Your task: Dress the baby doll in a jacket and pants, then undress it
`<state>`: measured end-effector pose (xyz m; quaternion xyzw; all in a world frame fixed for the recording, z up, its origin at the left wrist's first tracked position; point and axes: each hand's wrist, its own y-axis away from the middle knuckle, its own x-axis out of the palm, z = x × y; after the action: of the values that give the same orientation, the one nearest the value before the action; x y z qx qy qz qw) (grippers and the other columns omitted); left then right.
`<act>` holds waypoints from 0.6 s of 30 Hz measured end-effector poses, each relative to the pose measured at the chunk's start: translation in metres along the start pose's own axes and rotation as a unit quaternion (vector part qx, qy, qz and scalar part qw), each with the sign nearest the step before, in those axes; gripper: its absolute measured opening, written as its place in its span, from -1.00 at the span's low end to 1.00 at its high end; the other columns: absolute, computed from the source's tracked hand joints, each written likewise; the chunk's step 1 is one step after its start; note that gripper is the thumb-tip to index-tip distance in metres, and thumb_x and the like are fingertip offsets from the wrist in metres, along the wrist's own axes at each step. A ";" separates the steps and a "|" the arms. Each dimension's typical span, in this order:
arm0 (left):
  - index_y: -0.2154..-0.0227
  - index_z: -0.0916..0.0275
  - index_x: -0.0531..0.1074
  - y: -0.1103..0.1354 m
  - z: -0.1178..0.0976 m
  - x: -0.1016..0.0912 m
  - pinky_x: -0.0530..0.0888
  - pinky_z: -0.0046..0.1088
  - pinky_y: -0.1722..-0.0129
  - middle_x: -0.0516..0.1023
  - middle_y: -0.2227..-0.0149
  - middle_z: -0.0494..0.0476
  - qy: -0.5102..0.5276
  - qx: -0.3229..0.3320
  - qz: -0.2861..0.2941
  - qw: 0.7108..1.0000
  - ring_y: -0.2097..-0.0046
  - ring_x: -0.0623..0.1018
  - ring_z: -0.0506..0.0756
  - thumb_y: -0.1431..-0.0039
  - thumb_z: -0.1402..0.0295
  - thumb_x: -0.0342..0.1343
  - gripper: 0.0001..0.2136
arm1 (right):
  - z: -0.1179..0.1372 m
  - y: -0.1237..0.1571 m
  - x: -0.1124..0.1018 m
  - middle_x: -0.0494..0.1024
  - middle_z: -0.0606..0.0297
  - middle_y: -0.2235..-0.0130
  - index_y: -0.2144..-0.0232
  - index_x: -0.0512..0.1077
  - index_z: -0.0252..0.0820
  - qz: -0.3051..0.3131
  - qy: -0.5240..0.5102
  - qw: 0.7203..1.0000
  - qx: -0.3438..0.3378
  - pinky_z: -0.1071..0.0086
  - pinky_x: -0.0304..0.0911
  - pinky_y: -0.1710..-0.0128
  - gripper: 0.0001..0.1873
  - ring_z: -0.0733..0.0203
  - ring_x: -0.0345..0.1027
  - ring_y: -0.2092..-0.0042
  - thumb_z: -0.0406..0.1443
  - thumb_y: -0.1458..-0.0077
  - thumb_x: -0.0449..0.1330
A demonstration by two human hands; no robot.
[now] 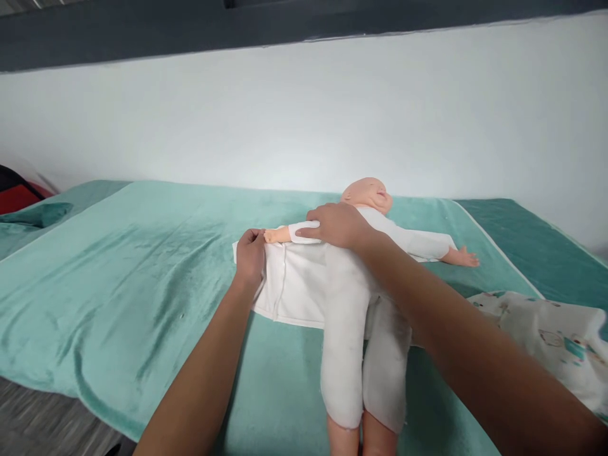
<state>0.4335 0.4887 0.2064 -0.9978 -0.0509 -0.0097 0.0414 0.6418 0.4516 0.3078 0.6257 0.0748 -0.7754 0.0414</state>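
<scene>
A baby doll with a white cloth body lies on its back, its head toward the wall and one arm stretched out to each side. Spread flat under its torso and left-side arm is a white baby shirt. My left hand is closed in a pinch on the shirt's edge, close beside the doll's small hand. Across the doll's chest reaches my right hand, its thumb and fingers around the doll's upper arm. My right forearm hides part of the doll's torso and hip.
A green velvety blanket covers the bed. At the right lies a crumpled white printed cloth. Behind stands a white wall. A red and black item sits at the far left.
</scene>
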 end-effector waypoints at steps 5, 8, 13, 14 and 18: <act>0.42 0.17 0.28 0.014 -0.005 0.009 0.27 -0.43 0.33 0.42 0.42 0.02 -0.248 0.142 -0.036 0.958 0.35 0.40 0.06 -0.28 0.26 -0.02 -0.83 | 0.010 -0.001 0.000 0.61 0.15 0.23 0.24 0.55 -0.11 0.024 0.048 0.999 -0.002 0.23 0.09 0.16 -0.53 0.00 0.41 0.17 0.11 -0.17 0.11; 0.42 0.15 0.20 0.020 -0.006 0.014 0.21 -0.40 0.35 0.41 0.41 0.04 -0.352 0.192 0.015 0.916 0.38 0.37 0.09 -0.33 0.29 -0.08 -0.82 | 0.015 -0.004 0.002 0.60 0.14 0.26 0.25 0.54 -0.14 0.031 0.080 0.996 0.009 0.21 0.07 0.12 -0.57 0.01 0.41 0.18 0.05 -0.20 0.11; 0.42 0.14 0.18 0.025 -0.007 0.019 0.17 -0.39 0.37 0.39 0.41 0.03 -0.368 0.220 0.027 0.903 0.41 0.34 0.08 -0.35 0.33 -0.10 -0.82 | 0.018 -0.008 0.009 0.61 0.11 0.20 0.18 0.54 -0.15 0.023 0.106 0.994 0.016 0.19 0.07 0.10 -0.57 -0.05 0.41 0.12 0.03 -0.22 0.10; 0.41 0.14 0.19 0.026 -0.007 0.022 0.18 -0.40 0.36 0.39 0.42 0.02 -0.350 0.221 0.022 0.910 0.40 0.34 0.08 -0.35 0.32 -0.09 -0.82 | 0.019 -0.009 0.011 0.61 0.10 0.20 0.17 0.54 -0.16 0.022 0.111 0.993 0.017 0.18 0.08 0.10 -0.57 -0.06 0.41 0.12 0.02 -0.23 0.10; 0.37 0.16 0.27 0.032 -0.012 0.036 0.26 -0.43 0.33 0.46 0.39 0.02 -0.232 0.200 0.043 0.951 0.34 0.41 0.05 -0.35 0.30 -0.05 -0.85 | 0.027 -0.013 0.022 0.60 0.03 0.21 0.24 0.52 -0.21 0.021 0.130 0.991 -0.003 0.14 0.09 0.09 -0.66 -0.09 0.41 0.09 -0.13 -0.28 0.05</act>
<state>0.4721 0.4599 0.2163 -0.9450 -0.0168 0.2344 0.2275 0.6088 0.4604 0.2929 0.7224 0.0684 -0.6863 0.0499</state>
